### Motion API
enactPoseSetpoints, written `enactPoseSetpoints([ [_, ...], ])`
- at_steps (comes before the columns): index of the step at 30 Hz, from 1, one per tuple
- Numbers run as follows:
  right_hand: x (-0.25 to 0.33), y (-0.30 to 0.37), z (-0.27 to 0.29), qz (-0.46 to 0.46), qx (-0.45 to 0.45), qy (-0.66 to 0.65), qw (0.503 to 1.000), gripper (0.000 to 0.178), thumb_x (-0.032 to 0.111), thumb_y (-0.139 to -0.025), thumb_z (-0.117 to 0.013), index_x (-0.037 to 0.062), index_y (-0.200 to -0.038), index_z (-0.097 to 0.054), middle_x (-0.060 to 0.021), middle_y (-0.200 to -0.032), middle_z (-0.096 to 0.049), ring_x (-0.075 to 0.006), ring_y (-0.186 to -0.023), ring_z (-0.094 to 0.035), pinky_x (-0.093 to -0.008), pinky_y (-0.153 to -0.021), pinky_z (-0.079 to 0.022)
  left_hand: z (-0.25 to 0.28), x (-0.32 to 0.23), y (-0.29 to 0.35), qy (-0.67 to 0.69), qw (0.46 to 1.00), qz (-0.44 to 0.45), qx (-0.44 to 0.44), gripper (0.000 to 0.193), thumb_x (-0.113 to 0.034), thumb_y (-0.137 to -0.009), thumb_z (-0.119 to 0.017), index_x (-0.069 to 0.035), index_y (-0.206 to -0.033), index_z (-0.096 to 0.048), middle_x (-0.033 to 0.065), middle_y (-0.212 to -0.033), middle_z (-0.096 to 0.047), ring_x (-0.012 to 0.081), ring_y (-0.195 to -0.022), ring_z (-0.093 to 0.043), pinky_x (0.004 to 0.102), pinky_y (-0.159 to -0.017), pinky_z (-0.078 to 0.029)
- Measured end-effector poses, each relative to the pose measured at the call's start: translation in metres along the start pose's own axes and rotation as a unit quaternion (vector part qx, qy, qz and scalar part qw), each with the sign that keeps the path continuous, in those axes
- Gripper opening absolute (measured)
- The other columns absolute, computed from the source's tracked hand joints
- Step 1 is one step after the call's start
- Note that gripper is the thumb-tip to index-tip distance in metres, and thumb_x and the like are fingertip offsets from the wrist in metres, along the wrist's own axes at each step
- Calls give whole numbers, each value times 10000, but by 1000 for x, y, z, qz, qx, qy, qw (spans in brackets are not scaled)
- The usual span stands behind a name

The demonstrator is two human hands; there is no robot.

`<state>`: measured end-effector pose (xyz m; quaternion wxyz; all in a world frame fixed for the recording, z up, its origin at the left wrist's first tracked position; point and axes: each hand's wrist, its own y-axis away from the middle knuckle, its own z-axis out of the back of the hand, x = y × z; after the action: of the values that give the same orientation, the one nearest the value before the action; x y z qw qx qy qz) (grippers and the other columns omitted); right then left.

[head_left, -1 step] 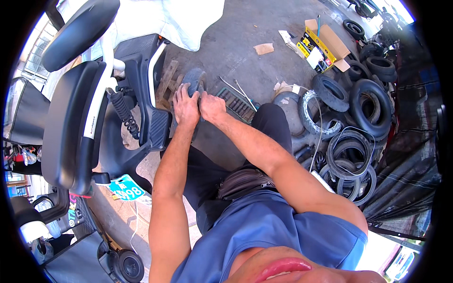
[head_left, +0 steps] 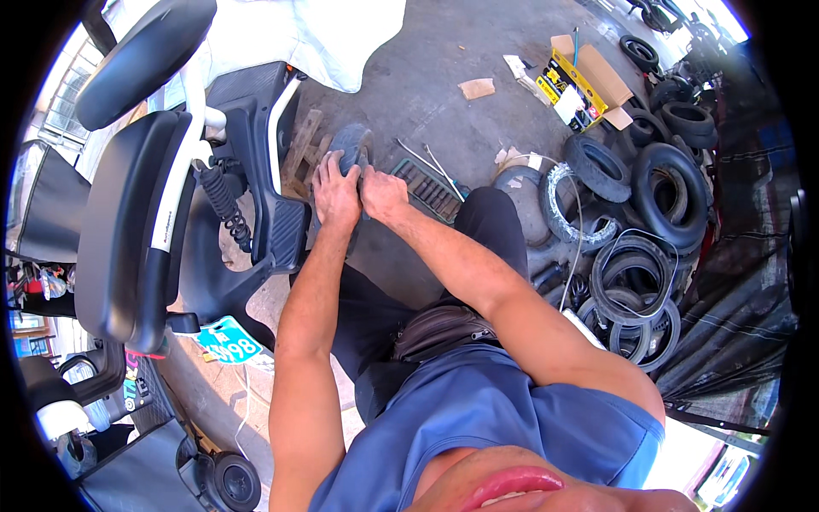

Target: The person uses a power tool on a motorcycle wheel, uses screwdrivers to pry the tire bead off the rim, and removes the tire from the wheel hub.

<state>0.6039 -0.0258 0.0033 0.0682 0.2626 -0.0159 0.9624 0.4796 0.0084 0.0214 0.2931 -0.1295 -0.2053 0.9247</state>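
Note:
A dark scooter tyre (head_left: 353, 138) stands on edge in front of me, its lower part mostly hidden by my hands and forearms. My left hand (head_left: 338, 194) lies over the near left side of the tyre, fingers curled onto the tread. Pressed against its right side is my right hand (head_left: 384, 193), closed with the thumb up along the rim; the fingertips are hidden. Both hands grip the tyre side by side, nearly touching. Close on the left is the electric scooter (head_left: 281, 229), with its black seat (head_left: 128, 230) and coil shock absorber (head_left: 223, 205).
A slotted tray (head_left: 426, 189) with metal rods lies right of the tyre. Several old tyres (head_left: 670, 196) are heaped at the right, near an opened yellow-and-black carton (head_left: 580, 90). Wooden slats (head_left: 300, 154) sit between scooter and tyre. A blue plate (head_left: 229, 341) juts from the scooter.

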Motion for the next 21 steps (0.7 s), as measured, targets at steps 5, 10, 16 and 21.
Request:
enactPoseSetpoints([
  [5,2,-6,-5,-16,-31,-16,999,253,231,-941,-545,12,-1039,-625,-222,-960,-748,-381,-934,-743,-494,-825,-589,-1,-1,3,-10,1000,-2,4,214,-187,-892,-657,-143,-1097,-697,125,-1464,-504,345,-1426,-418,498,-1166,-353],
  [10,3,-9,10,-51,28,-39,998,321,290,-970,-519,19,-1032,-681,-243,-1026,-744,-415,-992,-726,-514,-859,-581,0,2,2,14,999,21,-26,353,-192,-914,-652,-153,-1265,-644,135,-1472,-501,352,-1413,-432,503,-1147,-370],
  [16,11,-18,4,-108,45,-22,993,278,280,-972,-554,58,-1042,-706,-214,-1084,-749,-370,-1015,-735,-475,-885,-585,2,-3,6,-26,999,32,-6,569,-188,-915,-656,-177,-1467,-518,134,-1492,-481,351,-1406,-438,500,-1148,-379],
  [21,-3,-16,-15,87,-61,-5,994,160,164,-879,-626,54,-993,-649,-163,-1047,-711,-358,-993,-720,-465,-824,-592,9,-4,4,-28,998,58,22,732,-183,-830,-755,-165,-1507,-475,121,-1496,-461,342,-1421,-418,490,-1159,-375],
])
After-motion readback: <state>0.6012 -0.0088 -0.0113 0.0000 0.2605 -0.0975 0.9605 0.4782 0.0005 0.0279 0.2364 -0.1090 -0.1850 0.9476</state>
